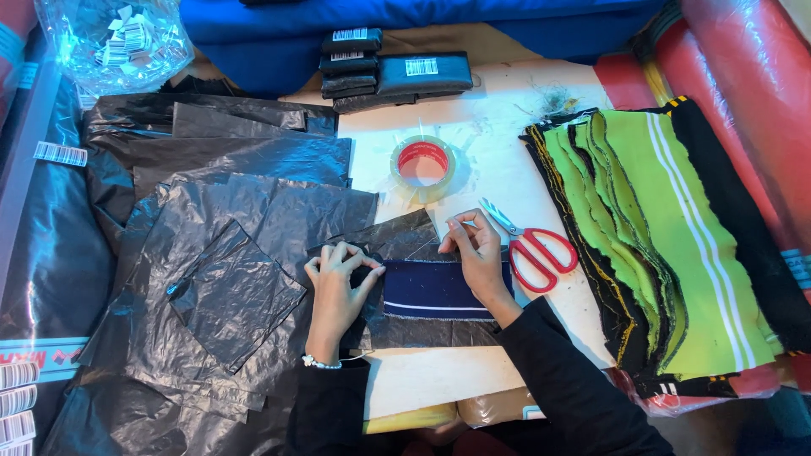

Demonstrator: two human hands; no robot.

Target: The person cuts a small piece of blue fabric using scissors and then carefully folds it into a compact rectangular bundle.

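while the left hand (336, 283) presses flat on the left end of the navy cloth strip (439, 289), its fingers spread and gripping nothing, the right hand (477, 253) rests on the strip's upper right edge with fingertips pinched together over the black plastic sheet (397, 238) that lies under and around it. whether those fingertips hold anything i cannot tell. the strip lies on the white table (490, 160), just in front of the person, between the two hands.

to do this well, the plastic likely needs to be drawn snug over the cloth with the edges square, one hand pinning while the other folds, so no slack bunches up.

a roll of clear tape (422, 165) with a red core sits just beyond the hands, and red-handled scissors (534, 249) lie beside the right hand. at the far edge, a stack of dark wrapped packets (389, 72) carries small white barcode labels. a clear bag (114, 38) of loose white labels sits in the top left corner, and more white striped labels lie along the left edge. a pile of green and black cloth pieces (667, 236) fills the right side.
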